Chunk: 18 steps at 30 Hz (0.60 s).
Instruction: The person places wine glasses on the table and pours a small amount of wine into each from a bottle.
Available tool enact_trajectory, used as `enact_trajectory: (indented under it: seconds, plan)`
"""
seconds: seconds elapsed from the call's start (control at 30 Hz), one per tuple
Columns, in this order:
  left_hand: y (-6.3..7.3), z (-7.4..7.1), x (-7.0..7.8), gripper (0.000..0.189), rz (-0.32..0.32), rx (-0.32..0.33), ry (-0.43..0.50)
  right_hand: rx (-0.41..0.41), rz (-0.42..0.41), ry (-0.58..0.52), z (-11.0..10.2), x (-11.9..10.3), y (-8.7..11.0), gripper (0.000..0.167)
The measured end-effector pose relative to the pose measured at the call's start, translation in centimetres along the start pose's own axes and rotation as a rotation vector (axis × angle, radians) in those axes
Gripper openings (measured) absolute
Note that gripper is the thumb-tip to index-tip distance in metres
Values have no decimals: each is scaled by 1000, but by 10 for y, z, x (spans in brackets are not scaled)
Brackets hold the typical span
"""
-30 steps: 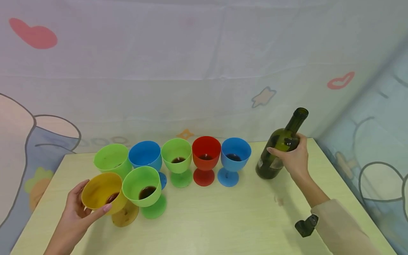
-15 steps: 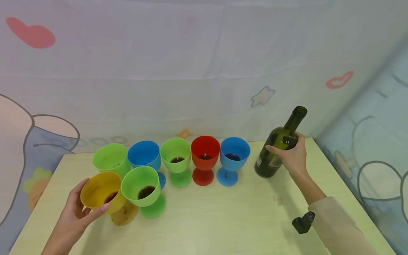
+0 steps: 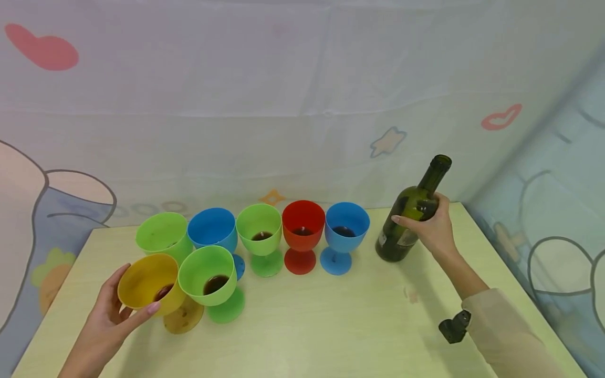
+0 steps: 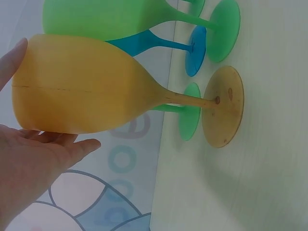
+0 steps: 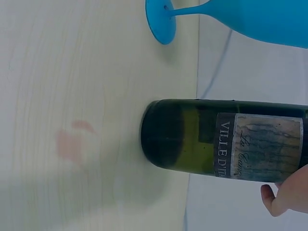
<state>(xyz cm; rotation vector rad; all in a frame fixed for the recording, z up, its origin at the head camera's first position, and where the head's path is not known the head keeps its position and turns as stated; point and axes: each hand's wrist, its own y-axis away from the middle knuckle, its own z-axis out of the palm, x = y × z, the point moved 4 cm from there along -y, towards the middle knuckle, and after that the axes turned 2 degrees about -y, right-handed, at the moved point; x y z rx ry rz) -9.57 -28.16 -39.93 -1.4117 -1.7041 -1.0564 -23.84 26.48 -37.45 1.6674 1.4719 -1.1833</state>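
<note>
My left hand [image 3: 104, 325] grips the bowl of a yellow goblet [image 3: 151, 281], with its thumb at the near side and fingers at the far left. A little dark red liquid lies in that goblet, and its foot [image 4: 224, 107] stands on the table. Close against its right is a light green goblet [image 3: 208, 273] with dark liquid. At the right, my right hand [image 3: 432, 228] holds a dark green wine bottle [image 3: 402, 231] round its upper body. The bottle is upright and uncorked, its base on the table. Its label [image 5: 267, 147] shows in the right wrist view.
Behind stands a row of goblets: green [image 3: 163, 233], blue [image 3: 212, 228], another green [image 3: 260, 228], red [image 3: 303, 226] and another blue [image 3: 347, 226]. Dark liquid shows in several. A printed cloth [image 3: 302, 105] hangs along the table's back edge. A black device [image 3: 455, 326] sits at the right sleeve.
</note>
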Motion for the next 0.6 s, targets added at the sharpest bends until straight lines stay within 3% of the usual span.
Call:
enact_trajectory:
  seconds: [0.4,0.6]
  plan:
    - [0,-3,1,86,56,-20,-50,-93,15,34,-5,0,2,100]
    - [1,-10,3,87,95,-62,-128,-150,-41,170,-15,-3,14,94]
